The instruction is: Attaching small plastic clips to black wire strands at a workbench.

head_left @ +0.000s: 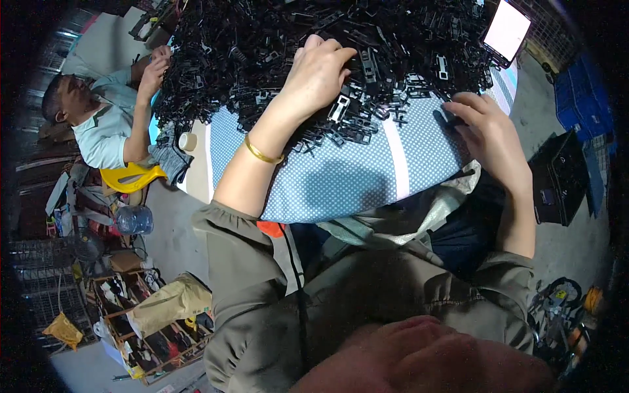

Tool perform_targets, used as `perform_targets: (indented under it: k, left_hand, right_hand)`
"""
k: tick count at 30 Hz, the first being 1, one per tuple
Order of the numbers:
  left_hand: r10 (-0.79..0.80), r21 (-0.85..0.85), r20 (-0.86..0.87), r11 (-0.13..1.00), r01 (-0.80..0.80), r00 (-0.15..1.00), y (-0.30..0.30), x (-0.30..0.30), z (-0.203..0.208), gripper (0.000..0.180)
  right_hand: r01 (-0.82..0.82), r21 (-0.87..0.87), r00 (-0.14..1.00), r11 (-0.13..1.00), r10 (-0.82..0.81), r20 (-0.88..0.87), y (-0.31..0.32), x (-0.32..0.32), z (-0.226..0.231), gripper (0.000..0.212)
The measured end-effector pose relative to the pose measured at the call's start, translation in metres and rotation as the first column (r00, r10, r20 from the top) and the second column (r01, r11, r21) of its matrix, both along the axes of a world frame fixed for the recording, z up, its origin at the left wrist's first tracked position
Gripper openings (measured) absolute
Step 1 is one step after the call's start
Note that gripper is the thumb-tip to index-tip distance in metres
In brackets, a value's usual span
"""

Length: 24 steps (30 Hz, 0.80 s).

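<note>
A wide heap of small black plastic parts [262,59], some with silver metal plates, covers the far part of a table with a blue patterned cloth [314,187]. My left hand [316,75], a gold bangle at its wrist, reaches onto the heap. Its fingers are curled, the tips hidden from view, so what they grip cannot be made out. A silver-plated part [339,109] lies just below that hand. Over the cloth at the heap's right edge is my right hand [490,134], fingers bent but apart, with nothing visible in them. A dark shadow falls beside its fingertips.
At the left a co-worker [105,124] sits with a hand at the heap's edge. A tape roll [188,141] lies on the table's left side. A lit screen [507,30] stands far right. Blue crates [583,98] and a black box [560,177] are on the right floor.
</note>
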<state>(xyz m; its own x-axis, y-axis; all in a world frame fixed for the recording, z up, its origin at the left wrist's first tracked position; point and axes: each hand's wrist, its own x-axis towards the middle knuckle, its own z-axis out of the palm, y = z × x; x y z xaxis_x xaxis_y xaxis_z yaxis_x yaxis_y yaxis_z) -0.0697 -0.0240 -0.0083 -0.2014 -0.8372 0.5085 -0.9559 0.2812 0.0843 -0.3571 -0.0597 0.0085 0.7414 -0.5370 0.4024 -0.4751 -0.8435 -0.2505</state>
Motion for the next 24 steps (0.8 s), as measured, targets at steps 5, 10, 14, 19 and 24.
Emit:
perform_targets:
  k: [5, 10, 14, 19, 24]
  left_hand:
    - [0.112, 0.010, 0.038, 0.994, -0.112, 0.993, 0.011, 0.002, 0.008, 0.023]
    - [0.129, -0.303, -0.241, 0.931, -0.201, 0.962, 0.020, 0.006, 0.023, 0.022]
    - [0.053, 0.076, -0.886, 0.997, 0.031, 0.460, 0.031, -0.009, 0.027, 0.030]
    - [0.155, 0.190, -0.981, 0.890, 0.414, 0.115, 0.040, -0.034, 0.020, 0.038]
    - [0.369, 0.344, -0.927, 0.771, 0.536, 0.064, 0.045, -0.046, 0.011, 0.022]
  right_hand:
    - [0.012, 0.143, 0.962, 0.990, 0.028, -0.273, -0.012, 0.007, -0.004, 0.024]
    - [-0.207, 0.100, 0.978, 0.973, 0.205, 0.030, -0.028, -0.013, -0.006, 0.032]
    - [-0.204, 0.093, 0.971, 0.975, 0.213, -0.106, -0.025, -0.009, -0.005, 0.034]
    - [-0.163, 0.119, 0.984, 0.980, 0.152, 0.092, -0.012, 0.015, -0.017, 0.032]
    - [-0.334, 0.467, 0.856, 0.819, 0.056, 0.514, -0.019, 0.028, -0.035, 0.028]
